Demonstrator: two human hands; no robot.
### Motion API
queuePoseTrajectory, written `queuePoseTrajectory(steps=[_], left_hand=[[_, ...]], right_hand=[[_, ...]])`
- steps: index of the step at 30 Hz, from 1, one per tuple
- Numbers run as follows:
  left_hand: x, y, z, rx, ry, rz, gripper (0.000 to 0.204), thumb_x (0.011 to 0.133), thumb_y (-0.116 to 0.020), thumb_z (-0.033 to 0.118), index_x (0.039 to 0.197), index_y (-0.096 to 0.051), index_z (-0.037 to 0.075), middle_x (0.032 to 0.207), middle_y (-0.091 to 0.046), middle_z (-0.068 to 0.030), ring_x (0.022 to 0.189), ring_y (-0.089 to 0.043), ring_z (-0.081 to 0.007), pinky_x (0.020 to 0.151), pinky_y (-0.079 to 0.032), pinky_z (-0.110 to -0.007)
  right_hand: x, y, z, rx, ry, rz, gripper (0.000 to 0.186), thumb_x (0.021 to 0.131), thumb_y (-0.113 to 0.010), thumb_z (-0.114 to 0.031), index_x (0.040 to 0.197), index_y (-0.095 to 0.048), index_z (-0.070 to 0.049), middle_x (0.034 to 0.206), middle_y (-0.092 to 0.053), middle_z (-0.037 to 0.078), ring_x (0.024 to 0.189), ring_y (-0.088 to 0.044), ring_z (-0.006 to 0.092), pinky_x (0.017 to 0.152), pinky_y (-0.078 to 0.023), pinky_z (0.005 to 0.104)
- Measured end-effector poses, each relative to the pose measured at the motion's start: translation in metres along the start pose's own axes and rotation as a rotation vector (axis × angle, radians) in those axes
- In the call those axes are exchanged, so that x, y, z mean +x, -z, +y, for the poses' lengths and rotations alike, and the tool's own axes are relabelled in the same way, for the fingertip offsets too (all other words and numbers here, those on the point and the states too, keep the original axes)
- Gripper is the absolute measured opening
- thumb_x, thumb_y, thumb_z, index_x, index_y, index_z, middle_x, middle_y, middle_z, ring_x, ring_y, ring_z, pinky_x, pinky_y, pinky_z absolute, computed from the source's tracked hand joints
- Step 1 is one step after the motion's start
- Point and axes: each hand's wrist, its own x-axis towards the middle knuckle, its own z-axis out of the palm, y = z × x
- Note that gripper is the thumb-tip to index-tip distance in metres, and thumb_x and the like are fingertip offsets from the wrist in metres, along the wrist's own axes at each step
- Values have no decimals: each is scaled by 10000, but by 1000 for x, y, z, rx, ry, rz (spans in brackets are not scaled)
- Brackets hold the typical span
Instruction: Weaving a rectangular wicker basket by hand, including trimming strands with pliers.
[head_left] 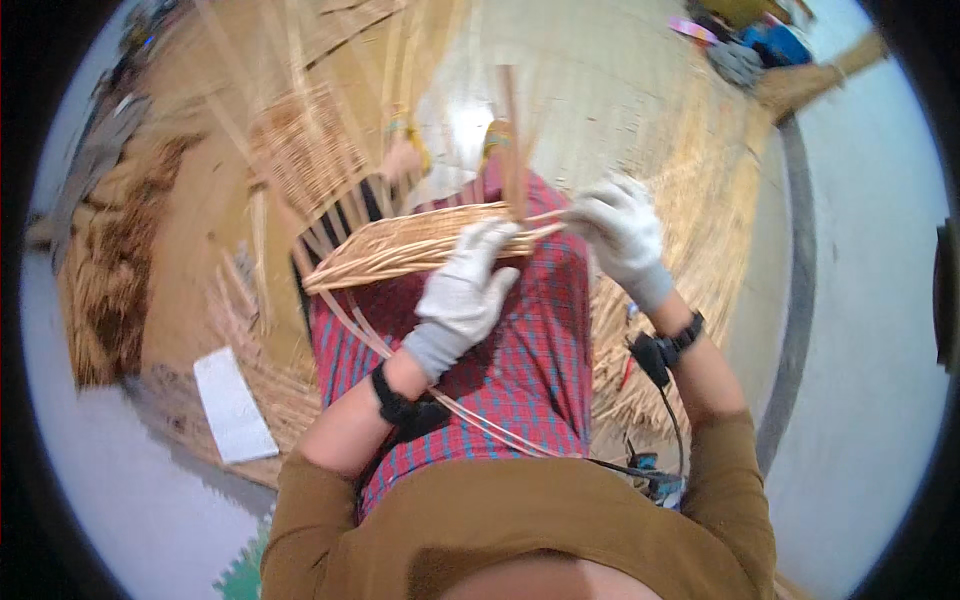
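Right hand (622,230), white glove: fingers drawn together, clamped on pale wicker rods (546,223) at the basket's right end; fingertips slightly blurred. Left hand (462,292), also gloved: fingers bent over the right end of the rim, thumb apart from them; cannot tell whether they clamp it.

Wicker basket (400,245), shallow, lies slantwise just left of the frame's centre, over the red-and-blue plaid cloth (535,350) on the lap. Thin stakes rise from it toward the top; a flat brown stick (511,140) stands upright at its right end. Long loose rods (480,422) run beneath the left forearm to lower centre.

Black wrist straps (690,338) on both wrists. Upper left: second woven panel (312,145). Lower left: white rectangular sheet (232,408). Right of centre: a broad spread of straw-coloured stalks (700,225) on the floor.
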Motion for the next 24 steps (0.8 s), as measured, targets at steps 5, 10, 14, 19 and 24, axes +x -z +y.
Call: queuePoseTrajectory(steps=[5,10,14,19,24], left_hand=[[-9,-7,-9,79,29,-50,518,880,-669,142,1375,-523,92,1439,-498,-205,1247,-568,-389,1017,-500,-436],[-5,-4,-11,121,2,-132,579,885,-683,186,1427,-487,130,1507,-434,-210,1145,-639,-380,918,-560,-426],[-16,19,11,-41,50,-176,842,836,-747,197,1560,-321,138,1546,-380,-220,1241,-595,-362,972,-537,-415],[-22,55,54,322,-178,23,491,952,-555,276,1376,-525,31,1077,-665,-146,899,-687,-289,745,-549,-408],[-52,115,10,291,-94,134,195,904,-615,267,977,-668,94,778,-672,-123,727,-689,-317,638,-539,-439]], right_hand=[[-12,2,-39,-13,-6,-50,191,794,-697,-75,973,-734,-128,941,-681,60,909,-623,294,846,-473,418],[-4,10,-57,302,-197,-239,149,841,-664,-16,964,-727,-70,923,-648,91,894,-605,272,824,-466,370],[5,17,-88,239,-316,-184,144,806,-681,18,933,-718,-40,862,-609,99,825,-579,250,770,-460,342],[34,49,-155,-73,-7,-125,207,731,-716,5,926,-724,-62,822,-623,61,788,-585,257,745,-457,362],[66,17,-190,-139,117,-58,233,778,-742,-25,1006,-713,-67,951,-685,75,906,-633,274,860,-491,392]])
